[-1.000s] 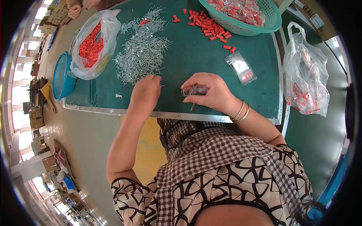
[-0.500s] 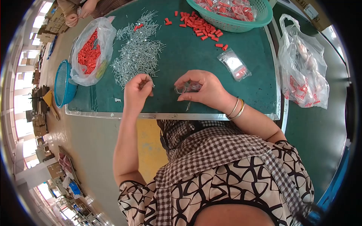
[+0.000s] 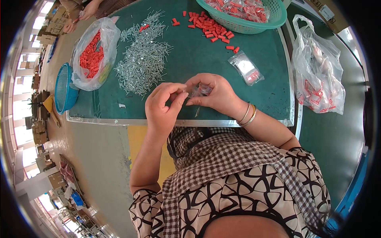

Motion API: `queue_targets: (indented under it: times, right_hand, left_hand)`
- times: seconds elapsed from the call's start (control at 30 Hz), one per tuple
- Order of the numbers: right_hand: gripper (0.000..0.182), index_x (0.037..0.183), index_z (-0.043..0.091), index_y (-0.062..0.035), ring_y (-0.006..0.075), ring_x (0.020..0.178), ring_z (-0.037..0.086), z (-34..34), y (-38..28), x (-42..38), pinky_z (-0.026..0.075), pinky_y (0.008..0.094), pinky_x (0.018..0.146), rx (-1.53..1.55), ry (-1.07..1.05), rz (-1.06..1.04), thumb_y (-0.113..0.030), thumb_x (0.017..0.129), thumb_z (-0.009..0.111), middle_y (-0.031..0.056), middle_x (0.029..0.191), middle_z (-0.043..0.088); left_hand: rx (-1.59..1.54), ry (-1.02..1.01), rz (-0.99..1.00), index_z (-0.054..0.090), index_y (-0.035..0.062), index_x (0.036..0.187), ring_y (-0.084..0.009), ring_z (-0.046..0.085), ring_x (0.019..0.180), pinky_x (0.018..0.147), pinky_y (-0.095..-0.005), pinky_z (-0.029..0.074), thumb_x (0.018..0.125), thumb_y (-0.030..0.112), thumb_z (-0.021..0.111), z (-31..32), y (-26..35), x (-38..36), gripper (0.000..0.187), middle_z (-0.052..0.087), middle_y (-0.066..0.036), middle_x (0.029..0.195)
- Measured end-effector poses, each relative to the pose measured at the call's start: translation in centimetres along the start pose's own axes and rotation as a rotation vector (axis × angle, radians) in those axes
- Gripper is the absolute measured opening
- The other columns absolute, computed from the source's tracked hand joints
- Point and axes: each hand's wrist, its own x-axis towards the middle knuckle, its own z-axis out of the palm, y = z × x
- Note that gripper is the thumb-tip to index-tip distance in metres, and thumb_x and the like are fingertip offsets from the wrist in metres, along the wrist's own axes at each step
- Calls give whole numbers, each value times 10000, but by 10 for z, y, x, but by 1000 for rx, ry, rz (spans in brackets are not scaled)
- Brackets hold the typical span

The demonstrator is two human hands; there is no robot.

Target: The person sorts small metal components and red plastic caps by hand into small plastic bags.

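Observation:
My right hand (image 3: 214, 92), with bangles at the wrist, is curled round a small clear plastic bag (image 3: 201, 90). The bag's contents are hard to make out. My left hand (image 3: 164, 101) meets it at the bag's left side, thumb and fingers closed in a pinch; whatever is between those fingertips is hidden. Beyond the left hand lies a loose heap of small silver screws or nails (image 3: 143, 63). Red plastic plugs (image 3: 212, 28) are scattered farther back. A filled clear packet (image 3: 246, 68) with red pieces lies right of my right hand.
A green basket (image 3: 242, 27) of filled packets stands at the back. At the left are a plastic bag of red plugs (image 3: 90, 59) and a blue basket (image 3: 65, 89). A white carrier bag (image 3: 317, 71) is at the right. Another person's hands (image 3: 81, 16) show at top left.
My left hand has moved right, from beside the metal heap to the small bag. My right hand stays almost in place, holding the bag.

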Motion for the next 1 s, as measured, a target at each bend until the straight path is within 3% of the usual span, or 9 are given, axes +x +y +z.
queue_targets:
  times: [0.17, 0.27, 0.53, 0.67, 0.87, 1.0]
  right_hand:
    - [390, 1066, 680, -34, 129, 875, 644, -1, 0, 0, 517, 281, 786, 15, 5, 0, -124, 725, 848, 61, 961, 693]
    - [390, 1057, 677, -42, 100, 864, 626, -1, -1, -1, 505, 256, 758, 38, -4, 9, -95, 714, 854, 37, 969, 685]
    - [380, 1054, 671, -43, 87, 890, 631, -4, -4, -4, 517, 234, 746, 117, -24, -35, -76, 720, 851, 25, 983, 659]
    - [364, 1050, 662, -31, 91, 914, 634, -3, -10, -5, 532, 234, 788, 153, -70, 7, -51, 732, 839, 29, 998, 644]
    - [352, 1039, 657, -24, 99, 913, 640, -4, -7, -7, 541, 241, 816, 162, -59, -92, -39, 735, 833, 32, 988, 642]
    - [352, 1037, 657, -25, 106, 920, 644, -11, -6, -5, 541, 248, 818, 132, 0, -161, -48, 734, 836, 37, 1000, 645]
  left_hand:
    - [89, 19, 108, 676, 24, 941, -111, 565, 656, 597, -248, 469, 789, -46, 729, 1, 2, 5, 175, 666, -59, 889]
    - [70, 132, 157, 685, 36, 953, -106, 539, 656, 613, -245, 456, 789, -46, 730, -4, -3, 9, 189, 662, -53, 896]
    - [165, 243, -259, 706, 20, 939, -92, 548, 697, 632, -240, 446, 868, 68, 690, -20, -58, 41, 87, 654, -26, 843]
    - [271, 192, -163, 714, 13, 969, -60, 558, 730, 659, -214, 444, 872, 76, 689, -21, -70, 52, 118, 659, 4, 837]
    - [227, -51, 150, 702, 33, 955, -224, 607, 705, 657, -306, 482, 817, 80, 710, 43, -64, 112, 146, 651, -102, 843]
    - [382, -116, 222, 679, 37, 1014, -258, 633, 744, 687, -349, 501, 818, 117, 713, 92, -69, 138, 215, 661, -103, 902]
